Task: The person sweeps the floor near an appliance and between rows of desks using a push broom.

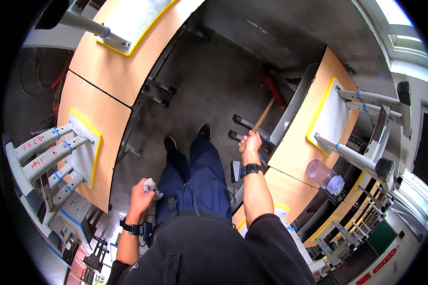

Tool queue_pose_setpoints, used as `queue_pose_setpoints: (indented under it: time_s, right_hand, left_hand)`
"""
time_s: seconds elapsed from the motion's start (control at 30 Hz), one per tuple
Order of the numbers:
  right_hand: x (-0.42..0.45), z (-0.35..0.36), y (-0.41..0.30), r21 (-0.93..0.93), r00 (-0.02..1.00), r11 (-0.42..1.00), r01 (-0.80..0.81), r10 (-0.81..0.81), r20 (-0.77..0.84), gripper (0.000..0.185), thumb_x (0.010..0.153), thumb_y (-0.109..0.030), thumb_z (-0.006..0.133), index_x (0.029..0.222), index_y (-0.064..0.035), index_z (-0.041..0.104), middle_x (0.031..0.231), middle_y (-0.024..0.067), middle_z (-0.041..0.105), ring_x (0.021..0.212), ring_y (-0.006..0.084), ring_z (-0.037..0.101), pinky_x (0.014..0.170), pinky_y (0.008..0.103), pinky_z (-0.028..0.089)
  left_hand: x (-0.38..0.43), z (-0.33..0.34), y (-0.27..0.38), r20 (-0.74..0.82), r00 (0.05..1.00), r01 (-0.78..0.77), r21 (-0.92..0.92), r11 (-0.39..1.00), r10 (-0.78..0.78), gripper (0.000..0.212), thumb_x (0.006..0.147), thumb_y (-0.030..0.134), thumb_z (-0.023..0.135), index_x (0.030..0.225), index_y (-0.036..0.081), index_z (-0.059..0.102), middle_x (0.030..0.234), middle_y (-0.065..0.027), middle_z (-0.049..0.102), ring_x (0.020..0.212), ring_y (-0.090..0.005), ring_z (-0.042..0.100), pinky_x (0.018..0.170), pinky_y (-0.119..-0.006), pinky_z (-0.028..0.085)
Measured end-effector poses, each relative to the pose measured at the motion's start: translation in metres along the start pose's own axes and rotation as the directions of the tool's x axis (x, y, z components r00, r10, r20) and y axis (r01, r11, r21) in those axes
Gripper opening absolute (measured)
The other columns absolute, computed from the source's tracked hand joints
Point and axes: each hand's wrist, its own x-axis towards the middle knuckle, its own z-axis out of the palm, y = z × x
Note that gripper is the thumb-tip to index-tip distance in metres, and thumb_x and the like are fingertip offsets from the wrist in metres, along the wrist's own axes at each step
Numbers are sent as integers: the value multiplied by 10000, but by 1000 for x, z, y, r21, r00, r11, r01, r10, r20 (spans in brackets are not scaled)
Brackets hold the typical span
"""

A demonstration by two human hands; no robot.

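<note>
My right hand (250,141) is closed round the end of a wooden handle (264,115), which slants up and away to a red broom or brush head (274,91) low beside the right-hand desk. The far end of that head is dark and hard to make out. At the lower left, my left hand (142,196) grips a crumpled grey-white cloth (151,186) next to my thigh. A black strap with a small device sits on each wrist.
Wooden-topped desks (103,96) with upturned chairs (83,149) line the left. More desks (294,142) stand at the right, bearing an upturned chair (328,117) and a lidded plastic bottle (324,176). Metal desk feet (240,123) reach into the grey floor (192,82) near the handle.
</note>
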Motion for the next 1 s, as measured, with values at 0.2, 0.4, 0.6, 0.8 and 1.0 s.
queue_pose_setpoints:
  time_s: [0.2,0.4,0.6,0.8,1.0]
  right_hand:
    - [22,32,1,259,996,966,12,10,-86,61,929,-153,433,890,-106,423,584,39,453,456,177,443,410,342,384]
    - [65,59,-15,355,991,934,30,18,-133,143,906,-120,443,770,-79,429,577,49,484,453,174,469,407,329,375]
    - [113,55,-42,325,982,944,57,5,-187,108,890,-96,459,783,-85,468,560,43,493,444,178,492,405,334,396]
    - [151,43,-64,27,973,999,35,-28,-231,115,887,-90,466,774,-73,483,571,44,493,463,167,504,412,322,419]
    - [154,24,-35,-334,950,942,42,-141,-279,226,828,-11,392,897,123,559,659,164,564,426,252,539,383,377,434]
  left_hand:
    - [-8,1,-10,22,999,46,42,998,-47,272,675,-5,571,945,-24,599,810,-161,666,785,-277,674,739,-340,511]
    - [-11,1,-28,35,997,71,72,995,-74,278,672,14,590,948,-21,601,838,-185,668,821,-324,671,750,-355,510]
    - [-13,-2,-34,30,991,130,106,986,-134,295,664,16,611,956,-21,606,848,-189,671,842,-328,673,749,-363,512]
    - [-15,9,-34,44,990,128,84,988,-132,288,671,33,622,954,-17,607,863,-190,675,848,-327,673,754,-367,515]
    - [-7,21,-25,82,992,92,83,992,-99,292,674,42,610,961,-15,602,863,-191,670,849,-348,665,760,-371,513]
